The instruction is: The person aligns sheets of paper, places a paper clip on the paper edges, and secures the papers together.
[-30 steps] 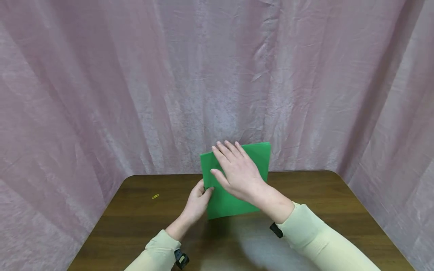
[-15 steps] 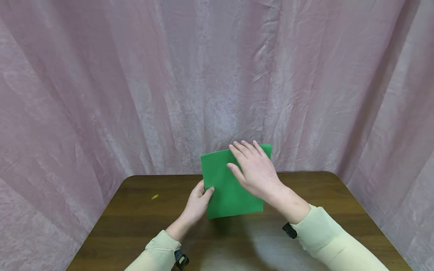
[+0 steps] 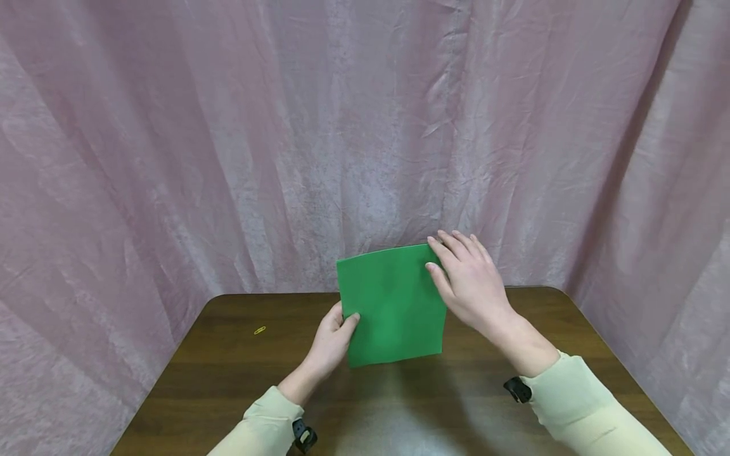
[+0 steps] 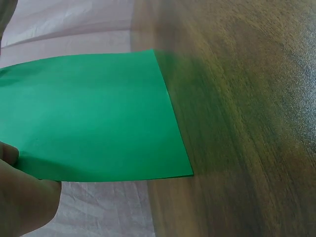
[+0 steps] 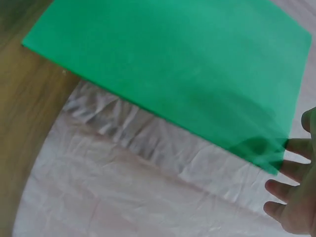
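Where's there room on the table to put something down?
The table looks bare between its left edge and the left hand, except for a yellow paper clip, and between the right hand and the table's right edge. It's crowded over the middle, where the left hand holds up the green sheet, hiding what's behind.

Looks like a curtained-off desk nook, whether in a home or an office impossible to tell. Closed in at the back and both sides by crinkled pink curtains (image 3: 365, 126). Furnished with a dark wood-grain surface (image 3: 228, 358), rounded at its far corners, bearing a yellow paper clip (image 3: 260, 330).
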Tool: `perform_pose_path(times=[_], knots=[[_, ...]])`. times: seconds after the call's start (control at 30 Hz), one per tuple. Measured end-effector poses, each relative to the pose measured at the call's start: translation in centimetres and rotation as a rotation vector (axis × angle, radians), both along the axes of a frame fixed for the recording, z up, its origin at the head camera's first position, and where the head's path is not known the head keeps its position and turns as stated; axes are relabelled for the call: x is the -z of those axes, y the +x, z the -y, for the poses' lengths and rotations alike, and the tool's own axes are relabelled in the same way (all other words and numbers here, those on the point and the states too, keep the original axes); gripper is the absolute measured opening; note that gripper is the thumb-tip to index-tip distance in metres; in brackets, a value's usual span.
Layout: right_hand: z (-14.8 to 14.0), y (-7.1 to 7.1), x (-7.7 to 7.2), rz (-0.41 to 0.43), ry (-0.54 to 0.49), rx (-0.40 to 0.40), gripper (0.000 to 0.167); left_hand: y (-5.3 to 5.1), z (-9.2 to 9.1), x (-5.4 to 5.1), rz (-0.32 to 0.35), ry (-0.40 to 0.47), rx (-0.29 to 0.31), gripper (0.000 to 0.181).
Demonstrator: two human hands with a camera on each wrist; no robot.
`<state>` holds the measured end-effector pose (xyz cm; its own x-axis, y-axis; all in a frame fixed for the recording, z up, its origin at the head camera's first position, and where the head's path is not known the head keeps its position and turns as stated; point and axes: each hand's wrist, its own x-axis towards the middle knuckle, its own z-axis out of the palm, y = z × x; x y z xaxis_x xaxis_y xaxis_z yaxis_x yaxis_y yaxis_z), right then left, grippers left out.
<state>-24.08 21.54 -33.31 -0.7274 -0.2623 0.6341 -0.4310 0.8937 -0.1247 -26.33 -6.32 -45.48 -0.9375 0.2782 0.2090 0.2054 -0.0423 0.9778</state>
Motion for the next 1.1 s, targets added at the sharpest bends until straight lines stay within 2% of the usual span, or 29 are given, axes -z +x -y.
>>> perform_pose_path(times=[0.1, 0.27, 0.37, 0.4, 0.57, 0.73, 0.87, 1.1], knots=[[-0.6, -0.2, 0.6, 0.083, -0.162, -0.030, 0.052, 0.0, 0.0, -0.1, 0.005, -0.002, 0.007, 0.036], [-0.7, -0.3, 2.0, 0.360, -0.637, -0.181, 0.068, 0.1, 0.1, -0.1, 0.011, 0.003, 0.007, 0.036], [-0.5, -0.5, 3.2, 0.475, -0.846, -0.247, 0.070, 0.0, 0.0, 0.0, 0.012, 0.007, 0.003, 0.037], [-0.4, -0.5, 3.6, 0.497, -0.885, -0.263, 0.067, 0.0, 0.0, 0.0, 0.010, 0.004, 0.006, 0.037], [-0.1, -1.1, 6.0, 0.574, -1.031, -0.308, 0.049, 0.0, -0.1, 0.0, 0.016, 0.000, 0.006, 0.039], [0.2, -1.3, 8.3, 0.635, -1.085, -0.246, 0.041, 0.0, -0.5, 0.2, 0.015, 0.023, 0.016, 0.039], [0.5, -1.2, 9.8, 0.640, -1.140, -0.203, 0.038, -0.2, -0.7, 0.8, 0.031, 0.047, 0.019, 0.041], [0.7, -0.7, 11.6, 0.676, -1.169, -0.186, 0.035, -0.3, -0.7, 2.1, 0.058, 0.045, 0.017, 0.045]])
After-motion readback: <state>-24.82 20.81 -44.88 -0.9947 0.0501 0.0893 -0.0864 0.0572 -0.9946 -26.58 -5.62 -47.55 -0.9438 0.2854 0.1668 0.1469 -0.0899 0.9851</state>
